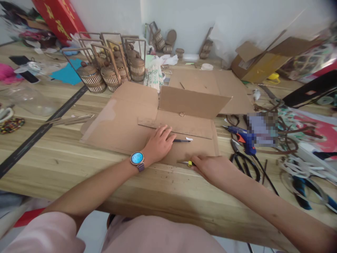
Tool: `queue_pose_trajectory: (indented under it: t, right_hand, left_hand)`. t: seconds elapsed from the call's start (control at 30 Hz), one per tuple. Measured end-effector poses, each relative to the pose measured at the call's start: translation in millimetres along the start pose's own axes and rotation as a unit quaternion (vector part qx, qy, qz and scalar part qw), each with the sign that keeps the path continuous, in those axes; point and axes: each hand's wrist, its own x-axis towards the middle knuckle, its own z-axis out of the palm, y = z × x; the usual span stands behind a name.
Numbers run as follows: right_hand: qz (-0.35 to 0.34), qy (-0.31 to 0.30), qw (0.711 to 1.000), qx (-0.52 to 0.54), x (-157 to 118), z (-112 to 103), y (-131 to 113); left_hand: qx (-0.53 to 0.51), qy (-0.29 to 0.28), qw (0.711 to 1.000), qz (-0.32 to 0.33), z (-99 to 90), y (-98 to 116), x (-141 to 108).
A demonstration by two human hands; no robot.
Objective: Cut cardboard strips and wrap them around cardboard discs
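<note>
My left hand [160, 142] lies flat with its fingers stretched out on a flattened cardboard box [126, 121], wearing a watch at the wrist. A black pen [182, 140] pokes out from beside its fingers. Just beyond them runs a narrow cardboard strip [181, 130] with a dark edge. My right hand [209, 168] is closed around a yellow-and-black craft knife [190, 163], mostly hidden in the grip. Its thin metal tip points left, close to the near edge of the cardboard.
Several small woven baskets with tall handles [113, 75] stand at the back left. On the right lie a blue glue gun [240, 137], black-handled scissors [243, 163] and tangled brown strips. An open carton [263, 61] sits back right. Small crumbs dot the table's front.
</note>
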Motion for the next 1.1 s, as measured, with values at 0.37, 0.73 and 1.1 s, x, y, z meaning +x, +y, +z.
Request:
queue_pose_trajectory:
  t: [0.37,0.73,1.1]
  right_hand:
    - [-0.018,-0.014,0.999,-0.033,6,-15,-8]
    - [-0.051,-0.036,0.997,-0.041,10,-18,-8]
    - [-0.067,-0.055,0.995,-0.046,11,-13,-2]
  left_hand:
    - [-0.014,-0.01,0.999,0.03,-2.6,-1,-1]
    - [-0.007,-0.048,0.998,0.047,-3.0,0,0]
    - [-0.015,-0.057,0.997,0.044,-5.3,0,-1]
